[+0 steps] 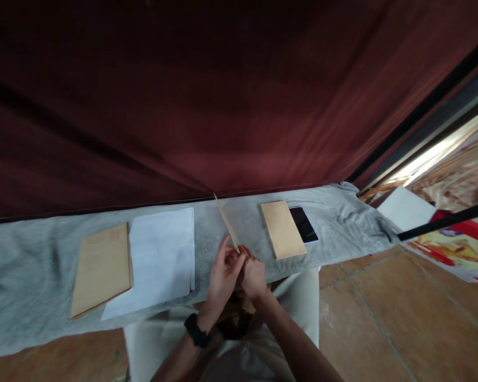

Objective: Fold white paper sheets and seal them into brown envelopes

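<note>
A tan paper envelope [225, 222] stands up almost edge-on above the cloth, its lower end between my hands. My left hand [222, 270], with a dark band on the wrist, pinches that lower end with curled fingers. My right hand [254, 277] is closed on the same end, close against the left; its grip is partly hidden. Left of my hands lie white paper sheets [163, 252], and overlapping them, a stack of larger brown envelopes [101, 268]. To the right, a small pile of tan envelopes [284, 231] rests partly over a dark-screened phone [304, 225].
A grey cloth [334, 223] covers the long narrow surface before me. Behind it hangs a dark red curtain [239, 116]. At the right are a dark metal bar [446, 220], a colourful printed package [458, 246] and a tiled floor [382, 307].
</note>
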`<state>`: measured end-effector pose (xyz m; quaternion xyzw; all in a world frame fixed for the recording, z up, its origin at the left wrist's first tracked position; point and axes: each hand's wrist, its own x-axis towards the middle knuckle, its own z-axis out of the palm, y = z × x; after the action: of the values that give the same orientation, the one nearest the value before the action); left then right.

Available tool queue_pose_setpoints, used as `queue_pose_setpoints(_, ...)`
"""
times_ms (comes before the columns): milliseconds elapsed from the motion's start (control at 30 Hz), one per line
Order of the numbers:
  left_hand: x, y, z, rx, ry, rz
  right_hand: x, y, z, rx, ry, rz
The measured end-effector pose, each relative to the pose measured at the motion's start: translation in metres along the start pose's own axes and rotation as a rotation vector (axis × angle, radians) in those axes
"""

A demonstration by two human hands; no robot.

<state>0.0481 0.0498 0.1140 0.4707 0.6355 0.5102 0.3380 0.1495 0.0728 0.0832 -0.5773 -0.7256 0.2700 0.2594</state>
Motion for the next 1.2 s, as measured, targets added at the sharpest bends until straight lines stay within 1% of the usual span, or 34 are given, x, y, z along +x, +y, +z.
queue_pose_setpoints(33,-0.002,0.0,0.001,-0.009,0.015,0.022,0.002,0.0,-0.005,0.146,0.02,0.047)
queue_pose_setpoints(100,-0.004,-0.007,0.002,-0.025,0.101,0.014,0.004,0.003,-0.01,0.493,0.042,0.16)
queue_pose_setpoints(167,-0.005,-0.02,0.001,-0.091,0.163,-0.073,0.003,0.005,-0.009,0.865,0.028,0.281)
queue_pose_setpoints(233,-0.006,-0.033,0.0,-0.197,0.121,-0.191,-0.001,0.005,-0.002,1.157,-0.004,0.386)
queue_pose_setpoints(267,-0.007,-0.038,0.0,-0.243,0.079,-0.237,-0.004,0.004,0.001,1.249,-0.015,0.433)
queue_pose_setpoints(333,-0.007,-0.043,-0.001,-0.289,0.01,-0.287,-0.009,0.001,0.008,1.346,-0.016,0.51)
queue_pose_setpoints(400,-0.005,-0.045,-0.002,-0.28,-0.008,-0.307,-0.012,-0.001,0.013,1.398,-0.014,0.563)
queue_pose_setpoints(467,-0.001,-0.044,-0.005,-0.221,-0.012,-0.313,-0.014,0.0,0.016,1.448,-0.025,0.602)
queue_pose_setpoints(567,0.007,-0.046,-0.012,-0.102,-0.015,-0.314,-0.014,0.006,0.019,1.483,-0.103,0.648)
queue_pose_setpoints(667,0.015,-0.053,-0.019,-0.004,-0.023,-0.324,-0.017,0.018,0.022,1.396,-0.217,0.686)
queue_pose_setpoints(767,0.017,-0.059,-0.024,0.159,-0.027,-0.305,-0.026,0.029,0.023,1.107,-0.277,0.608)
queue_pose_setpoints(800,0.017,-0.06,-0.025,0.213,-0.03,-0.297,-0.03,0.031,0.022,1.01,-0.269,0.549)
queue_pose_setpoints(833,0.016,-0.06,-0.025,0.26,-0.035,-0.292,-0.034,0.033,0.02,0.908,-0.242,0.458)
queue_pose_setpoints(900,0.013,-0.059,-0.025,0.357,-0.038,-0.281,-0.041,0.033,0.016,0.667,-0.16,0.198)
queue_pose_setpoints(967,0.01,-0.056,-0.023,0.455,-0.039,-0.274,-0.043,0.033,0.013,0.349,-0.091,-0.101)
queue_pose_setpoints(1000,0.009,-0.054,-0.023,0.504,-0.044,-0.27,-0.044,0.033,0.012,0.186,-0.076,-0.223)
queue_pose_setpoints(1033,0.008,-0.053,-0.022,0.555,-0.053,-0.267,-0.043,0.034,0.012,0.055,-0.079,-0.301)
queue_pose_setpoints(1100,0.006,-0.05,-0.021,0.663,-0.083,-0.264,-0.042,0.035,0.013,-0.132,-0.113,-0.385)
queue_pose_setpoints(1167,0.004,-0.049,-0.02,0.782,-0.103,-0.242,-0.042,0.038,0.014,-0.225,-0.145,-0.416)
queue_pose_setpoints(1200,0.002,-0.048,-0.02,0.837,-0.105,-0.206,-0.042,0.039,0.014,-0.243,-0.156,-0.422)
